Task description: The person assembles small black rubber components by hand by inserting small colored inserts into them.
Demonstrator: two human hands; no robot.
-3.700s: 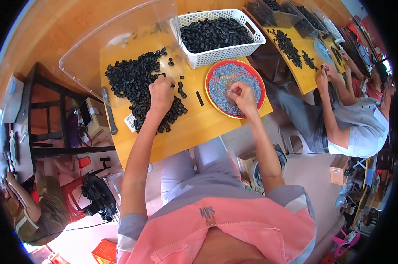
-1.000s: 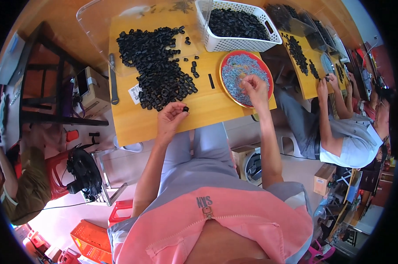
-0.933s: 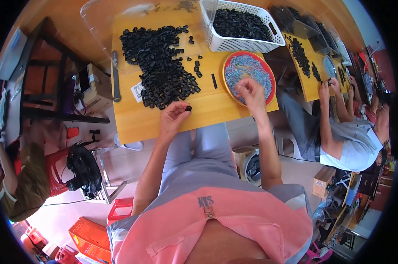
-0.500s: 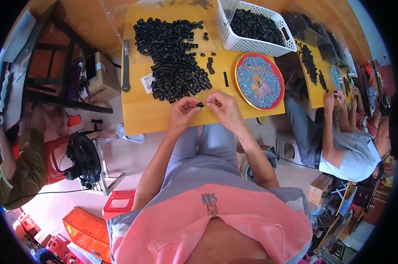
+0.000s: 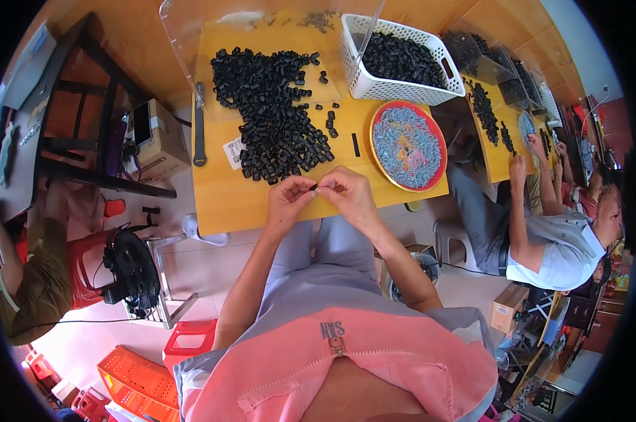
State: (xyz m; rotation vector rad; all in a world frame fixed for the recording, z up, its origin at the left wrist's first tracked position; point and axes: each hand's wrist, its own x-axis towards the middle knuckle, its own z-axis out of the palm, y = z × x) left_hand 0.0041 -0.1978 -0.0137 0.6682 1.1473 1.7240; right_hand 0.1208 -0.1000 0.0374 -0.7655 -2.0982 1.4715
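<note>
One yellow wooden tabletop (image 5: 237, 211) under close handwork.
Remotely, I see bare left hand (image 5: 288, 202) and bare right hand (image 5: 350, 195) meet fingertip to fingertip, clamping a small black plastic piece (image 5: 314, 188) between them, neither nearer, its long axis unreadable.

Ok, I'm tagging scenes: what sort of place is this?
Probably an assembly workshop: small blocky black parts heaped on a yellow wooden table, a round red dish of tiny grey pieces, and a seated person at another yellow table.
</note>
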